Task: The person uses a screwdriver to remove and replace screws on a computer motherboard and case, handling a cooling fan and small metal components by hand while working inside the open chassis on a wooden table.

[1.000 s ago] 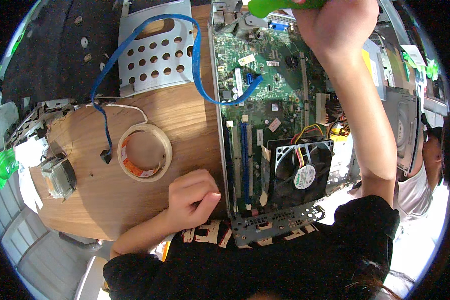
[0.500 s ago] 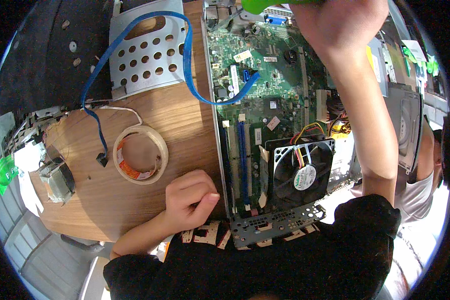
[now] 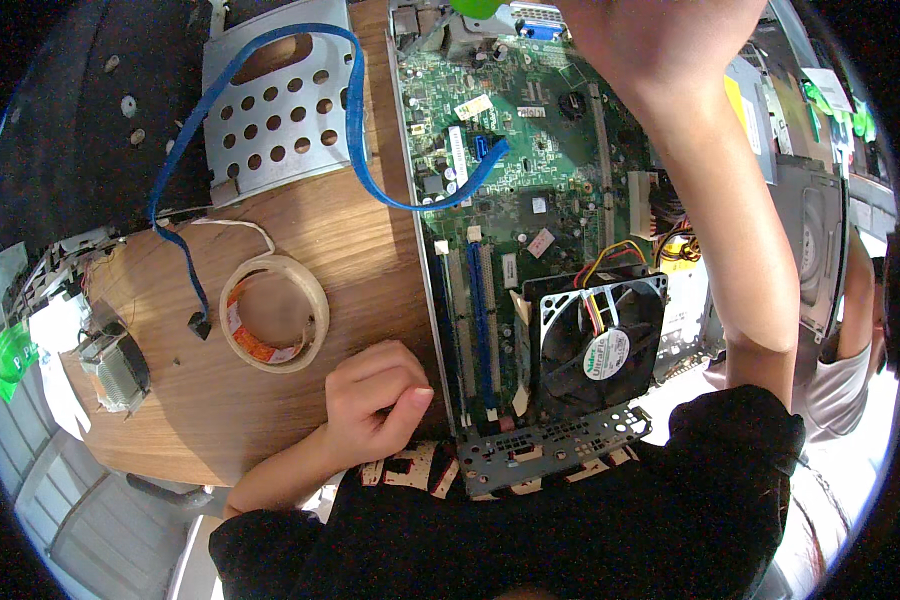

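Observation:
My left hand (image 3: 378, 402) rests in a loose fist on the wooden table, beside the case's left edge, with nothing showing in it. Reaching over the green motherboard (image 3: 560, 130), my right hand (image 3: 660, 40) is closed at its far end. The upper edge cuts off its fingertips. Next to it a green thing (image 3: 475, 6) pokes into view, mostly hidden. A flat blue cable (image 3: 358, 130) arches from the table over the board, one end hanging near a blue socket (image 3: 483, 149). A black cooling fan (image 3: 602, 340) stands at the board's near end.
Left of the case lie a roll of masking tape (image 3: 273, 362), a perforated metal plate (image 3: 280, 110) and a finned metal heatsink (image 3: 118, 375). A perforated front panel (image 3: 560, 450) edges the case near me. Another person's arm (image 3: 855, 300) shows at the far right.
The green thing has slid left and mostly out past the upper edge, while my right hand has shifted slightly up and left. My left hand stays in its fist; the whole view has drifted slightly.

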Motion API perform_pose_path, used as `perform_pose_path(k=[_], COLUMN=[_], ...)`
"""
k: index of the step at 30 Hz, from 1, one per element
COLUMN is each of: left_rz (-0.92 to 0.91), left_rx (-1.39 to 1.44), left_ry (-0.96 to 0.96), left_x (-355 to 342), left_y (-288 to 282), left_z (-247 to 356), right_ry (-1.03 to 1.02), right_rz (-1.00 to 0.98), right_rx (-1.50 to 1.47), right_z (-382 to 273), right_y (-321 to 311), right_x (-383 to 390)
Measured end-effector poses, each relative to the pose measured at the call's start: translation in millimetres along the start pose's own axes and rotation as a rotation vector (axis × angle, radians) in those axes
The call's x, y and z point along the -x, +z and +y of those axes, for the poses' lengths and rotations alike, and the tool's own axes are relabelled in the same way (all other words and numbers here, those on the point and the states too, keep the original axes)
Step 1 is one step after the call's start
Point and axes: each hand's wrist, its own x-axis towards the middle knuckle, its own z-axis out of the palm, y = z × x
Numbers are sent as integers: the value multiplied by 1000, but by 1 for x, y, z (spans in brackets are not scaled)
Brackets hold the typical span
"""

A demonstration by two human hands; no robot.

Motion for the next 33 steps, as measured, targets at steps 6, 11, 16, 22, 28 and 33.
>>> perform_pose_path(k=[6,11,16,22,28,33], left_rz=[-4,-13,7,-38,-102,-136], left_rx=[-3,-16,-18,-9,-34,-34], left_ry=[6,5,15,59,74,80], left_x=[-1,-1,0,0,-1,-3], left_y=[0,0,-1,0,-5,-6], left_z=[0,0,-1,-7,-7,-8], right_ry=[-34,202,166,220,491,478], right_rz=[-110,77,295,208,90,125], right_rx=[90,79,257,116,-41,8], right_z=[-3,0,-8,-75,-100,-100], right_y=[-3,8,8,-37,-65,-83], right_x=[-6,-35,-42,-32,-13,0])
